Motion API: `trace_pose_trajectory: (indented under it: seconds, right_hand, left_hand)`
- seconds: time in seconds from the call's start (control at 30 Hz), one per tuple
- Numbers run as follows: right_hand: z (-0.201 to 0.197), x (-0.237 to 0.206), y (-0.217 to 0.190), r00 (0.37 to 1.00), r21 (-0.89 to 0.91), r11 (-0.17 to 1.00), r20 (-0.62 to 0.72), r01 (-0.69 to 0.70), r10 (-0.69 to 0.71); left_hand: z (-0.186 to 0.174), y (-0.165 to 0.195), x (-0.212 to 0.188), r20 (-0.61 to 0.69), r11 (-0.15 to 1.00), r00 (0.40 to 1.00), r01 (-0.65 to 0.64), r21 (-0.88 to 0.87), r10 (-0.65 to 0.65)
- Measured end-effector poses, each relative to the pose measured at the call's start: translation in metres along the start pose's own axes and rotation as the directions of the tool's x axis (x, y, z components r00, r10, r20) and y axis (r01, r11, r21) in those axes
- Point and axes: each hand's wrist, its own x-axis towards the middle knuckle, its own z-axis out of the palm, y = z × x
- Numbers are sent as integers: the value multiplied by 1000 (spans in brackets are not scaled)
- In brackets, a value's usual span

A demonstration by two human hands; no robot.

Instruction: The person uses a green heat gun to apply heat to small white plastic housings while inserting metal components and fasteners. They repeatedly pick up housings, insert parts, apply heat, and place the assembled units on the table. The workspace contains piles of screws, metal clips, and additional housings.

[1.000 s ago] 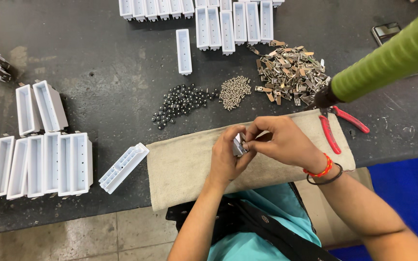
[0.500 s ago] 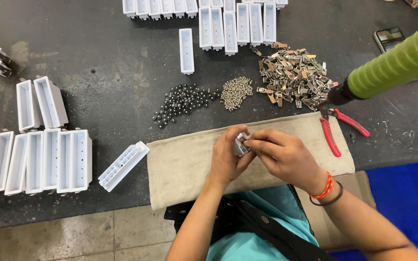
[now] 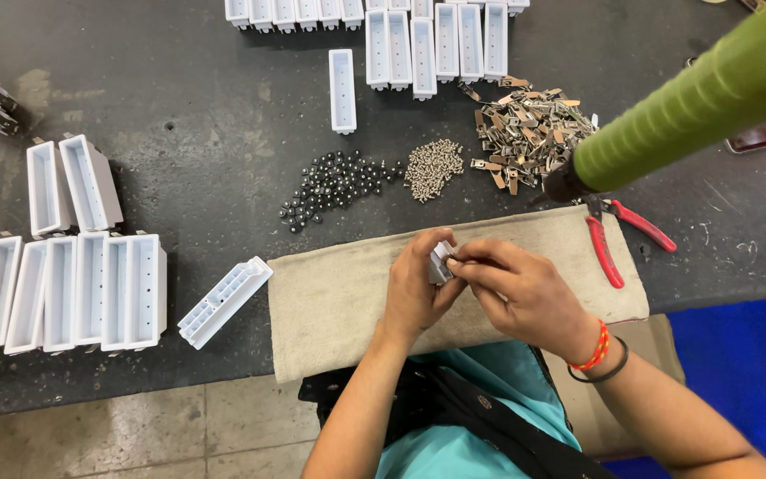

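Head view, looking down on dark workbench (image 3: pixel 179 98).

Hands: left hand (image 3: pixel 414 293) grasping small white plastic part (image 3: pixel 441 260), pinched betw. thumb and fingers, held just above beige cloth pad (image 3: pixel 339 302). Right hand (image 3: pixel 525 297) clenched in fine pinch at the part's upper edge; a small metal piece appears to sit betw. its fingertips, too small to confirm. Both hands touching at the part.

Surroundings: loose dark steel balls (image 3: pixel 330 182) and pile of small screws (image 3: pixel 432 167) lie just beyond cloth, near each other. Heap of metal clips (image 3: pixel 525 133) further right. Red-handled pliers (image 3: pixel 609 235) rest on cloth's right end. One white housing (image 3: pixel 223 302) lies tilted at cloth's left corner; more white housings (image 3: pixel 73 284) grouped far left, another row (image 3: pixel 427 40) at top. A co-worker's green sleeve (image 3: pixel 693 98) reaches in from upper right, near clips.

Risks (judgement): the pinched piece could slip and drop into cloth or lap, since grip area is tiny. Balls may roll if bench is bumped. The sleeve's reach could scatter clips into screws.
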Motion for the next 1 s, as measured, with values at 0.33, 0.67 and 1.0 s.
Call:
trace_pose_trajectory:
  seconds: [0.33, 0.67, 1.0]
  right_hand:
    - [-1, -2, 4, 1000, 118, 993, 11, -31, 29]
    - [-3, -3, 8, 1000, 75, 997, 16, -20, 19]
    - [-5, -30, 24, 964, 72, 997, -266, -7, 26]
  left_hand:
    - [0, 3, 1, -17, 1000, 1000, 21, -5, -21]
    - [1, 3, 3, -14, 1000, 1000, 6, 14, -5]
    - [3, 1, 0, -30, 1000, 1000, -1, 11, 1]
